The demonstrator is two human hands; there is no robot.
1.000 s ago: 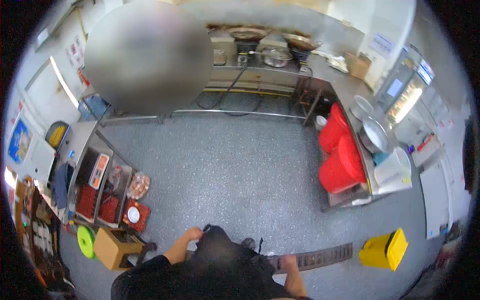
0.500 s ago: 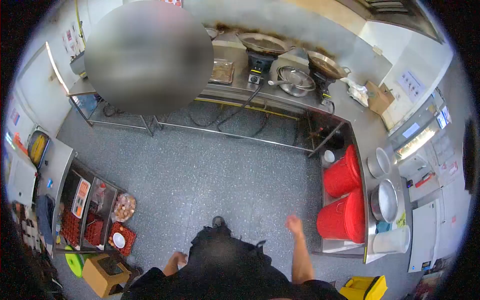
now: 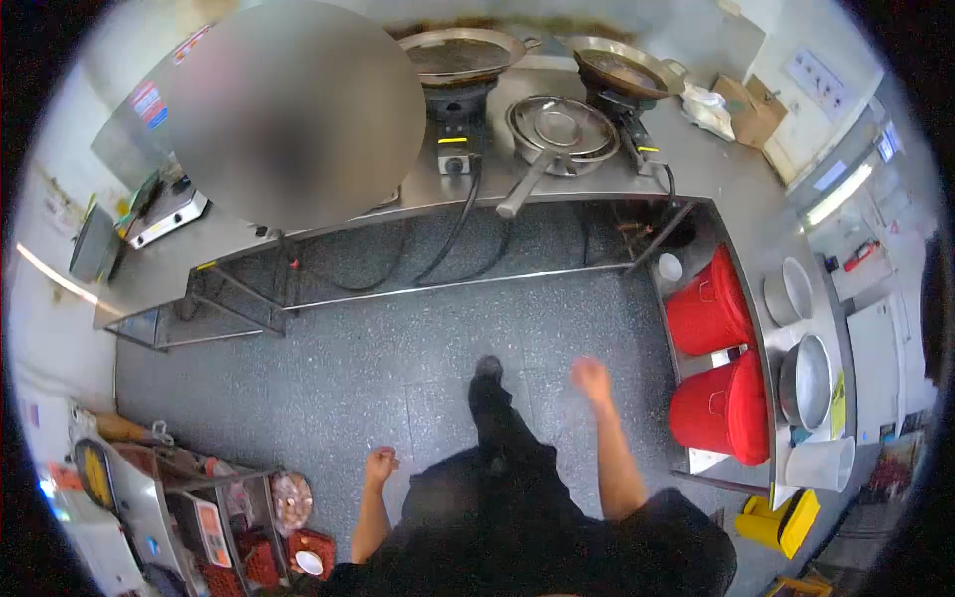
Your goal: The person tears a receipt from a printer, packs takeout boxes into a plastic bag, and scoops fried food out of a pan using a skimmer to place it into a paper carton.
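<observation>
My left hand (image 3: 380, 465) hangs over the floor beside my left hip, its fingers loosely bent and a little apart, with nothing visible in it. Farther forward, my right hand (image 3: 591, 380) swings over the grey speckled floor (image 3: 438, 348), somewhat blurred, its fingers loosely apart and holding nothing I can see. Neither hand touches anything. Ahead of me is a steel counter (image 3: 448, 199). On it sit a wok (image 3: 458, 55), a second wok (image 3: 622, 70) and a strainer-like pan (image 3: 559, 129) whose handle sticks out over the front edge.
Red lidded bins (image 3: 731, 408) stand on a shelf at my right, below metal pots (image 3: 804, 378) and a white tub (image 3: 821, 464). A yellow bin (image 3: 778, 522) is behind them. At left is a shelf unit with an egg bag (image 3: 290, 500). A blurred oval hides part of the counter.
The counter and woks appear nearer and larger, as the view has moved forward. My left hand has come farther forward into view, and my right hand remains ahead of me.
</observation>
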